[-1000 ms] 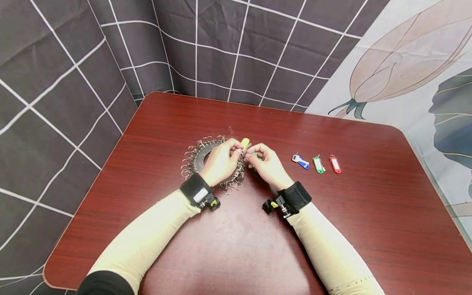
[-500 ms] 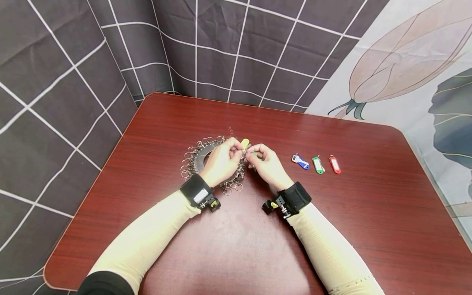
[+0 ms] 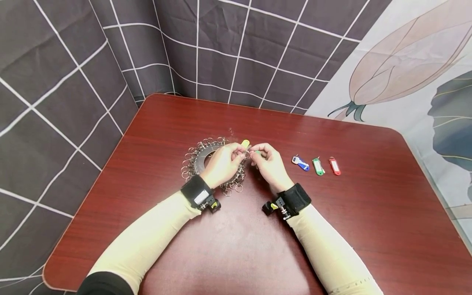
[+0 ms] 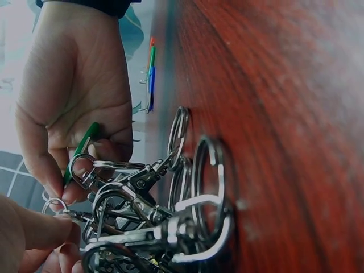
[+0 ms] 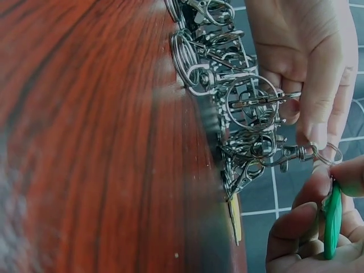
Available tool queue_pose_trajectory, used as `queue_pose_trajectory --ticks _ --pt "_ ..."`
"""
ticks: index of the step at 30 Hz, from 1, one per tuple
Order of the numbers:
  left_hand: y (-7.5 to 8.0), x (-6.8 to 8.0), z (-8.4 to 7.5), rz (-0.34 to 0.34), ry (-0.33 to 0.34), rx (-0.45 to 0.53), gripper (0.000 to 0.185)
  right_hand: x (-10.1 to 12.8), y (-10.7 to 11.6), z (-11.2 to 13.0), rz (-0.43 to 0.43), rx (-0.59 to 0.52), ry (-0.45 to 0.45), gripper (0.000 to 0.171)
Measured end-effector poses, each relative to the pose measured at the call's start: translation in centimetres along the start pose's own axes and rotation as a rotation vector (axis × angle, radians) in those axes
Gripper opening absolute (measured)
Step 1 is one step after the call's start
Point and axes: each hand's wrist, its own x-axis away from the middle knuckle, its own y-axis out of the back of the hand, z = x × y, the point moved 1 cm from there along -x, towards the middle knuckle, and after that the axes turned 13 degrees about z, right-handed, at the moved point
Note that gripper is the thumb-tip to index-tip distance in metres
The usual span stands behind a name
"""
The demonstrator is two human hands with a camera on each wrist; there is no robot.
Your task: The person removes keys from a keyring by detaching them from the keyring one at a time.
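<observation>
The desk (image 3: 332, 229), red-brown wood grain, is filling the centre and lower part of the head view, with a dark grid cloth (image 3: 73, 61) hanging behind it at upper left and a leaf-print cloth (image 3: 413, 69) at upper right.

A ring of metal clasps (image 3: 199, 157) is lying flat on the desk just left of centre, its split rings and swivel hooks fanning outward, so single pieces are within easy reach at the edge.

The left hand (image 3: 223, 164) is resting over the right side of that ring. Its fingers (image 5: 318, 108) are curling inward and pinching a small split ring (image 5: 331, 152) at the end of one hook, apparently to hold it steady and raised off the pile.

The right hand (image 3: 269, 164) is meeting it from the right, touching or nearly touching at the fingertips. Its fingers (image 4: 51, 170) are closing around a green tag (image 4: 79, 152), thumb and forefinger pinching the tag's upper end just beside the split ring; the tag is being held edge-on toward the ring, which reads as an alignment for joining. Whether the two are already linked cannot be told.

A yellow tag (image 3: 245, 143) is showing just above the left fingertips, at the clasp ring's edge.

Three tags, blue (image 3: 300, 162), green (image 3: 318, 166) and red (image 3: 334, 166), are lying in a row to the right of the hands, apart from the clasps.
</observation>
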Motion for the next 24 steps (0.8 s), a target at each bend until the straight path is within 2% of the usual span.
queue_pose_trajectory --ticks 4,11,17,24 --pt "-0.1 -0.1 0.2 0.013 -0.005 -0.021 0.012 -0.7 0.5 -1.3 -0.015 -0.009 -0.001 0.024" --pt "-0.1 0.0 0.2 0.015 0.049 0.011 0.009 -1.2 0.7 -2.6 -0.021 -0.017 0.001 0.023" --pt "0.1 0.3 0.0 -0.02 0.035 0.047 0.011 -1.2 0.6 -2.7 -0.007 -0.011 0.012 0.022" --pt "0.0 0.2 0.1 -0.046 -0.002 0.09 0.014 -1.0 0.4 -2.9 0.039 0.008 0.004 0.013"
